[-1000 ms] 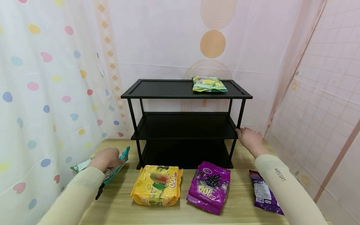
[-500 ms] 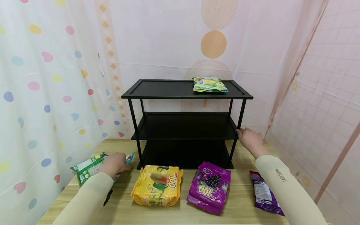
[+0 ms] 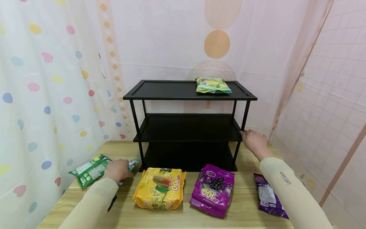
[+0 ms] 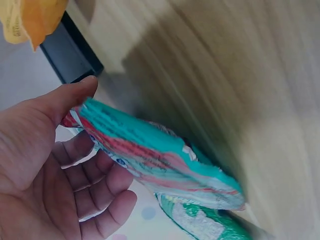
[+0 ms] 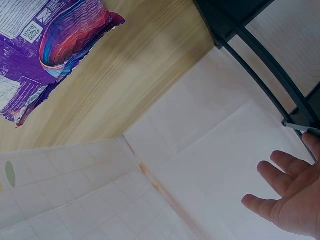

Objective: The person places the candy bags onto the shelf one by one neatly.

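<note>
My left hand [image 3: 117, 171] pinches one end of a teal and red packaged bag [image 4: 160, 155] low over the table, left of the black shelf. In the head view this hand hides most of that bag. A green bag [image 3: 91, 171] lies on the table just left of the hand, and its edge shows behind the teal bag in the left wrist view. My right hand [image 3: 255, 143] touches the right front corner of the middle tier of the three-tier black shelf [image 3: 166, 90]. Its fingers [image 5: 282, 175] are spread in the right wrist view.
A yellow bag [image 3: 160, 189] and a purple grape bag [image 3: 213, 190] lie in front of the shelf. Another dark purple bag [image 3: 268, 197] is under the right forearm. A yellow-green packet [image 3: 213, 85] rests on the top tier. Curtains [image 3: 65, 79] close in the sides and back.
My left hand has moved right and slightly down with the teal bag, toward the shelf's left foot. The green bag has come into fuller view. My right hand stays on the shelf.
</note>
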A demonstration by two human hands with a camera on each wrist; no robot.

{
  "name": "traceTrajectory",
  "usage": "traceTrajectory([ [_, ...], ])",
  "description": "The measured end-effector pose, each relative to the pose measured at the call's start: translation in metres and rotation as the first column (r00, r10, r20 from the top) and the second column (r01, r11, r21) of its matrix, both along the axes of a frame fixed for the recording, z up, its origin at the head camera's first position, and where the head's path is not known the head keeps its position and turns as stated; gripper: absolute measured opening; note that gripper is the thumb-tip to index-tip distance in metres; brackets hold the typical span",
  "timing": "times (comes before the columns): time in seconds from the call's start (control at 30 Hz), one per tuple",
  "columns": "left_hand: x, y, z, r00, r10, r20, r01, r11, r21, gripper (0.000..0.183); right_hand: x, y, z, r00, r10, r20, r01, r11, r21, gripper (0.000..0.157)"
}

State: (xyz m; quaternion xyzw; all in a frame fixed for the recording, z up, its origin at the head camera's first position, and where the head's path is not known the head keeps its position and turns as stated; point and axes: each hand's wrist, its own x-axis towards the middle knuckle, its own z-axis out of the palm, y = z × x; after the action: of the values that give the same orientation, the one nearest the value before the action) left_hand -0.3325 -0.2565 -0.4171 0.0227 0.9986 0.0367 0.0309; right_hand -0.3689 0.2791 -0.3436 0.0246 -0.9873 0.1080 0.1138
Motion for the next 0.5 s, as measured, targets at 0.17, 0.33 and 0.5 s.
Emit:
traceTrajectory([
  [0.17,-0.0002,-0.0009,-0.0048,1.000,0.015,0.013,-0.015,1.000,-0.011,0.040,-0.0001,0.0002,0.0013,1.000,0.001,0.008,0.000,1.000,-0.008,0.054],
  [0.33,-0.0020,-0.0010,-0.0063,0.997,0.030,0.069,-0.029,1.000,-0.011,0.051,0.0004,0.0001,0.0017,1.000,0.002,0.007,-0.002,1.000,-0.011,0.054],
  [0.5,-0.0040,-0.0079,0.0005,0.992,0.021,0.122,-0.027,0.999,0.047,0.054,0.0009,-0.0008,0.0017,1.000,0.001,-0.004,-0.001,1.000,-0.003,0.054],
])
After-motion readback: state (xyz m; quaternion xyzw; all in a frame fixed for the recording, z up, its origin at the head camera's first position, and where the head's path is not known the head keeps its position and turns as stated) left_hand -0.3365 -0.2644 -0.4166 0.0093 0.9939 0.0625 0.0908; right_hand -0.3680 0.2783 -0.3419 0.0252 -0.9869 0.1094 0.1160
